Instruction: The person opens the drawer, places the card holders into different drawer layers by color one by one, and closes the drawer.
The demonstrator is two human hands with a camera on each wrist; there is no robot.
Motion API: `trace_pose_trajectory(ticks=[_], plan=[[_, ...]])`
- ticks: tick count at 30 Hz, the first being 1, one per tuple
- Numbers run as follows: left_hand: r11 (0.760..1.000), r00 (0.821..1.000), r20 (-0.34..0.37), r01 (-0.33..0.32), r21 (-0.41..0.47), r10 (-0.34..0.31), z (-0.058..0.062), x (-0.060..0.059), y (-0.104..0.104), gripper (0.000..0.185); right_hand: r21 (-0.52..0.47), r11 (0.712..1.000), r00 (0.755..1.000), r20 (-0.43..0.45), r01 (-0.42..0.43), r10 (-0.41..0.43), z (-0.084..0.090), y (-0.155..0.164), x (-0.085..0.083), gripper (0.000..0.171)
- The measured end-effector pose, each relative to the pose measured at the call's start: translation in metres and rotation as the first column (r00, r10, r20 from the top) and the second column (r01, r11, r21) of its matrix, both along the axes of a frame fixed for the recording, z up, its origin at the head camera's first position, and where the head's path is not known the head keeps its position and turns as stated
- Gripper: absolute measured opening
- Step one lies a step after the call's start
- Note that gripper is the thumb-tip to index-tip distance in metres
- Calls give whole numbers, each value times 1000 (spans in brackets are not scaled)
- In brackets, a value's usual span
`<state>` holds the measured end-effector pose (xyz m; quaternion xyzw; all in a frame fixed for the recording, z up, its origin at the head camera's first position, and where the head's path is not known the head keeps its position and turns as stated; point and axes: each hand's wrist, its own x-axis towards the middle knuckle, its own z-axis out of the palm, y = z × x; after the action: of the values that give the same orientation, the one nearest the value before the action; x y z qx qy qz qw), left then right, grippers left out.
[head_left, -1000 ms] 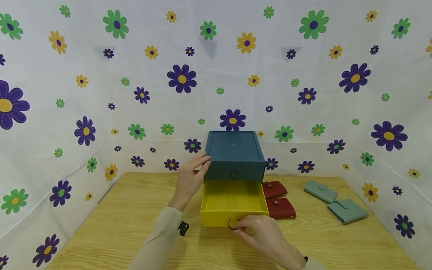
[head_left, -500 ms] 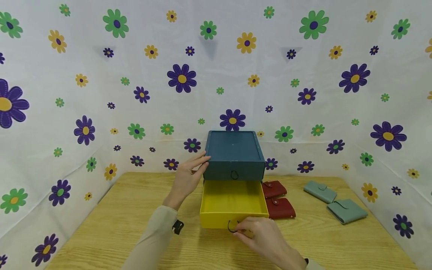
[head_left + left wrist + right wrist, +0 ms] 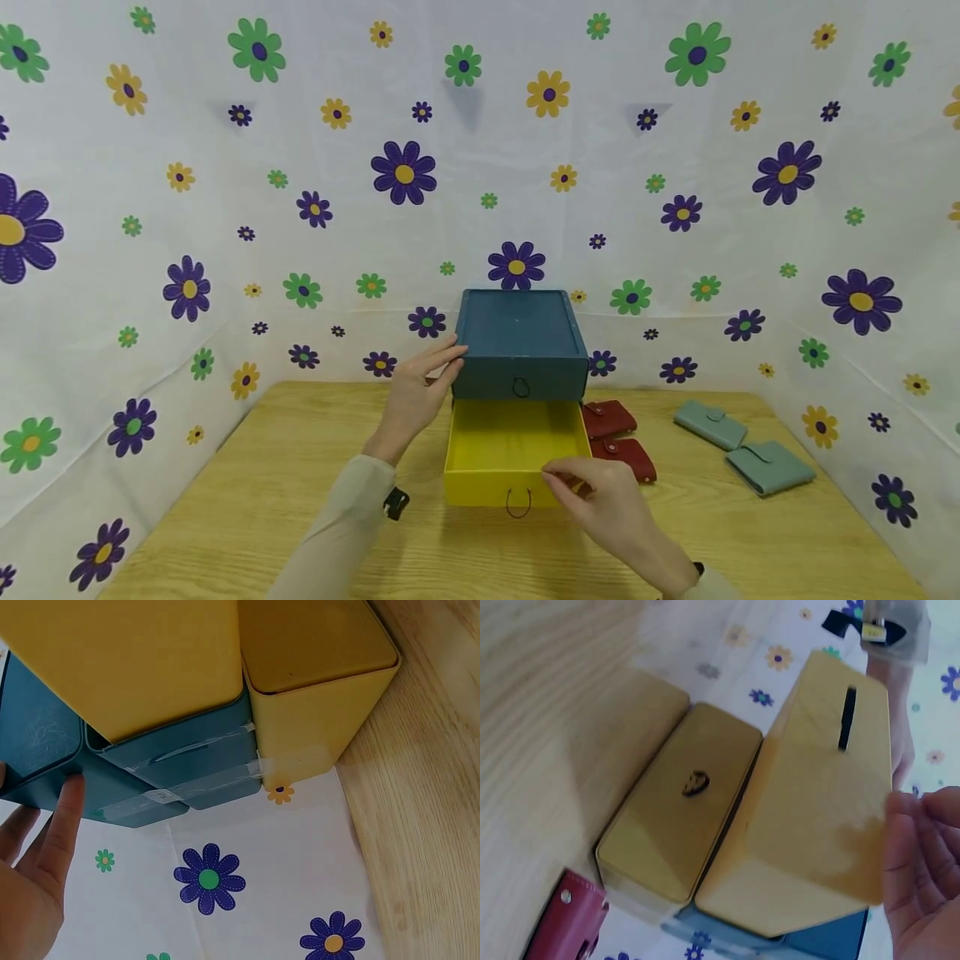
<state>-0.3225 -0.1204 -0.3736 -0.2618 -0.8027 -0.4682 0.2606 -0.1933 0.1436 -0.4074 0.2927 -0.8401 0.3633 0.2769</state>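
From the head view, my left hand [image 3: 414,397] lies flat with straight fingers against the left side of the dark teal box-shaped cabinet [image 3: 521,343] on the light wooden table [image 3: 300,500]. Its yellow plastic drawer [image 3: 510,454] is pulled out below; my right hand [image 3: 603,504] hovers at its front right corner, fingers loosely bent, gripping nothing, beside the black ring pull [image 3: 518,503]. Two red snap wallets [image 3: 618,437] lie just right of the drawer.

Left wrist view: my fingers [image 3: 64,817] touch the teal cabinet's edge.

Right wrist view: my relaxed fingertips [image 3: 922,847] sit beside the yellow drawer's front.

Staged recording booth (flowered backdrop [image 3: 225,208], wooden table [image 3: 262,500]).
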Motion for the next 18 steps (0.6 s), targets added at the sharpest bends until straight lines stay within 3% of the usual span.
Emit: trace_pose_trajectory(ticks=[8,13,18], plan=[[1000,999,-43,-26,-11,25,0,-2,-1,29,-108,994,989,-146,6,-22,3,18,-23,17],[999,997,-63,-34,-26,32,0,-3,1,29,-172,983,989,-119,64,-85,-2,31,-37,16],[999,996,-76,-40,-23,38,0,-3,2,29,-151,979,985,-87,138,-152,-6,39,-46,14]])
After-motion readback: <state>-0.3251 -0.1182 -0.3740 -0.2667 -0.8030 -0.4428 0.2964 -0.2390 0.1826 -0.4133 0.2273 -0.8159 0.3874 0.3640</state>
